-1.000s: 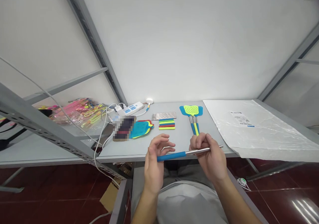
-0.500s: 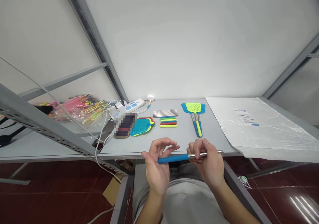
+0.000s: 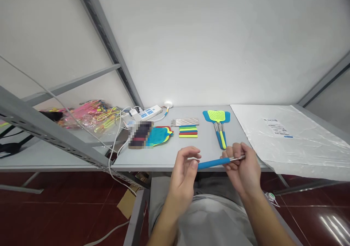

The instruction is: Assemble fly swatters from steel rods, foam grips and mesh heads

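Observation:
My right hand [image 3: 242, 167] is closed round the metal rod of a fly swatter handle [image 3: 213, 163], which has a blue grip sleeve. The handle points left, over the table's front edge. At the free end of the sleeve is my left hand [image 3: 183, 173], its fingers curved and apart and its thumb touching the end. Beyond my hands lie fly swatters [image 3: 217, 115] with blue and yellow-green heads. Left of them are several metal rods [image 3: 185, 121] and coloured grip sleeves [image 3: 188, 131] in a row. Loose swatter heads [image 3: 160, 136] are stacked further left.
A white plastic sheet [image 3: 300, 136] with a label covers the right of the table [image 3: 164, 156]. At the left are a power strip [image 3: 149, 113], a pixelated item [image 3: 140, 135], white cables and bagged colourful goods [image 3: 93, 116]. A grey metal shelf post [image 3: 54, 129] crosses the left side.
Both hands and the handle have moved right and slightly up in view. My left thumb has come in to the sleeve's end. The whole scene has shifted slightly right.

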The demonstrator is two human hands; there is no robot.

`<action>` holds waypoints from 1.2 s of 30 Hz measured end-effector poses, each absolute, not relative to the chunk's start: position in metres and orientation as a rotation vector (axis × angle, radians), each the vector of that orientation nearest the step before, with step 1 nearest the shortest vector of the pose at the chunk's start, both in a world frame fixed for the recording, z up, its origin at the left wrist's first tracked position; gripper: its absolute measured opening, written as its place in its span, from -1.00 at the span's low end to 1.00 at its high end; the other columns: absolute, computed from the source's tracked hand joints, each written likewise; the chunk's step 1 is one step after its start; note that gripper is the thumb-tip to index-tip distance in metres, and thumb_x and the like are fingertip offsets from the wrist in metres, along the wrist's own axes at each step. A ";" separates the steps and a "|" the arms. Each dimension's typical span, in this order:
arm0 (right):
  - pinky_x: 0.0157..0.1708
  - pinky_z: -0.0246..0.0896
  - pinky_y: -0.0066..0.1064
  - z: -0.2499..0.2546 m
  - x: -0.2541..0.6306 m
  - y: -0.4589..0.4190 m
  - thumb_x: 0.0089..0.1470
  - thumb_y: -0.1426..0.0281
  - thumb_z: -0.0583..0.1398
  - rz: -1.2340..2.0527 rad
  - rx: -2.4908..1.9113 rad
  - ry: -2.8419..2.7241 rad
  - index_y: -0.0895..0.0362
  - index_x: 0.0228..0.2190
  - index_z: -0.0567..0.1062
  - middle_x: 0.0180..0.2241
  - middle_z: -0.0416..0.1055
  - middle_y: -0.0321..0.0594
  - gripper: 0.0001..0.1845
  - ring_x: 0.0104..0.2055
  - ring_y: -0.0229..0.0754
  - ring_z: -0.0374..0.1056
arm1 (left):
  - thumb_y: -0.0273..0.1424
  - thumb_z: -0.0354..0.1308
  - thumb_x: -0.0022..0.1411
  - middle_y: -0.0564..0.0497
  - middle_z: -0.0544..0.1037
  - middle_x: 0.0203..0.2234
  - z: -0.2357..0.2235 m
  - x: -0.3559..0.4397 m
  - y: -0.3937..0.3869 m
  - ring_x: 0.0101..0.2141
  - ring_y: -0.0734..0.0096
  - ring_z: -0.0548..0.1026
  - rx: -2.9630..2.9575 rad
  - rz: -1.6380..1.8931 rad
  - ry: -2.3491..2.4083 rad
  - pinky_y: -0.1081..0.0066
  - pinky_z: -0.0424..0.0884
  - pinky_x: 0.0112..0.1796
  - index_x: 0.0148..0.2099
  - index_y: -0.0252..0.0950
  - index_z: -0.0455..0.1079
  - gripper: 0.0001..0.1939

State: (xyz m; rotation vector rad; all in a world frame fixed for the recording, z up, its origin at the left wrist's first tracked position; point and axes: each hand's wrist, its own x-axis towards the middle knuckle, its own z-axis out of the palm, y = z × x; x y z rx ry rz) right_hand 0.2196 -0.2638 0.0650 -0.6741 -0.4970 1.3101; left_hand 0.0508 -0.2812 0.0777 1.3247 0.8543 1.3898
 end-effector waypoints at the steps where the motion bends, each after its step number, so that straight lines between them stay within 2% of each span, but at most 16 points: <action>1: -0.66 -0.07 -0.47 0.067 0.226 -0.263 0.20 0.23 0.06 1.276 -0.676 -0.492 0.09 -0.67 0.23 -0.70 -0.09 -0.44 -0.56 -0.67 -0.34 -0.16 | -0.25 0.02 0.39 -0.08 0.44 -0.17 0.077 0.046 -0.279 -0.16 0.25 0.42 1.421 1.335 0.884 0.29 0.34 -0.09 -0.11 -0.22 0.39 -0.81; 4: -0.68 -0.08 -0.48 0.073 0.237 -0.262 0.19 0.23 0.07 1.229 -0.695 -0.499 0.09 -0.68 0.24 -0.71 -0.09 -0.44 -0.56 -0.68 -0.35 -0.16 | -0.26 -0.03 0.41 -0.01 0.41 -0.36 0.074 0.032 -0.276 -0.30 0.32 0.38 1.640 1.136 0.927 0.36 0.28 -0.20 -0.24 -0.23 0.36 -0.77; 8: -0.69 -0.09 -0.49 0.076 0.238 -0.264 0.19 0.20 0.08 1.297 -0.696 -0.509 0.10 -0.68 0.26 -0.71 -0.09 -0.45 -0.55 -0.69 -0.37 -0.16 | -0.25 -0.08 0.43 0.05 0.33 -0.45 0.069 0.029 -0.278 -0.40 0.38 0.30 1.759 1.008 0.927 0.38 0.20 -0.32 -0.29 -0.24 0.30 -0.73; 14: -0.70 -0.07 -0.50 0.076 0.236 -0.267 0.20 0.22 0.10 1.362 -0.732 -0.512 0.11 -0.67 0.26 -0.71 -0.08 -0.46 -0.55 -0.69 -0.39 -0.14 | -0.28 -0.09 0.42 0.09 0.25 -0.51 0.062 0.033 -0.280 -0.46 0.43 0.22 1.895 1.077 0.832 0.40 0.11 -0.39 -0.36 -0.25 0.22 -0.72; 22: -0.70 -0.10 -0.51 0.077 0.228 -0.271 0.21 0.20 0.11 1.418 -0.749 -0.545 0.11 -0.66 0.28 -0.71 -0.10 -0.47 -0.54 -0.69 -0.39 -0.17 | -0.42 -0.06 0.31 0.16 0.03 -0.61 0.058 0.033 -0.278 -0.57 0.52 0.07 2.017 1.265 0.791 0.42 -0.03 -0.50 -0.46 -0.24 0.02 -0.73; 26: -0.67 -0.07 -0.48 0.074 0.226 -0.272 0.24 0.15 0.08 1.405 -0.753 -0.602 0.12 -0.66 0.29 -0.71 -0.08 -0.46 -0.50 -0.67 -0.37 -0.15 | -0.43 -0.01 0.23 0.16 0.04 -0.63 0.061 0.025 -0.276 -0.58 0.52 0.06 2.037 1.221 0.799 0.42 -0.04 -0.51 -0.49 -0.24 -0.03 -0.72; 29: -0.63 -0.06 -0.45 0.068 0.228 -0.272 0.27 0.08 0.02 1.290 -0.815 -0.679 0.11 -0.66 0.28 -0.71 -0.07 -0.44 -0.45 -0.66 -0.35 -0.11 | -0.43 -0.02 0.27 0.11 0.22 -0.57 0.067 0.018 -0.272 -0.47 0.45 0.21 2.090 1.007 0.882 0.42 0.11 -0.41 -0.45 -0.24 0.13 -0.79; 32: -0.57 -0.05 -0.41 0.062 0.228 -0.270 0.29 0.06 -0.01 1.030 -1.017 -0.890 0.11 -0.65 0.29 -0.67 0.08 -0.36 -0.43 -0.59 -0.30 0.03 | -0.38 -0.02 0.35 0.03 0.42 -0.36 0.072 0.021 -0.266 -0.25 0.32 0.34 2.057 0.943 1.030 0.35 0.23 -0.18 -0.27 -0.24 0.31 -0.87; 34: -0.52 -0.03 -0.39 0.064 0.222 -0.264 0.30 0.09 0.00 0.827 -1.144 -1.137 0.12 -0.64 0.30 -0.60 0.18 -0.30 -0.45 -0.52 -0.27 0.11 | -0.34 0.01 0.38 -0.02 0.46 -0.21 0.071 0.029 -0.260 -0.13 0.28 0.37 1.977 0.990 1.054 0.32 0.25 -0.07 -0.11 -0.23 0.35 -0.87; 36: -0.49 -0.02 -0.38 0.072 0.210 -0.253 0.32 0.12 0.00 0.714 -1.162 -1.383 0.11 -0.63 0.26 -0.57 0.17 -0.31 -0.47 -0.50 -0.27 0.11 | -0.35 0.02 0.38 -0.05 0.47 -0.10 0.067 0.041 -0.251 -0.05 0.26 0.37 1.917 1.017 0.991 0.30 0.26 0.00 0.01 -0.22 0.33 -0.81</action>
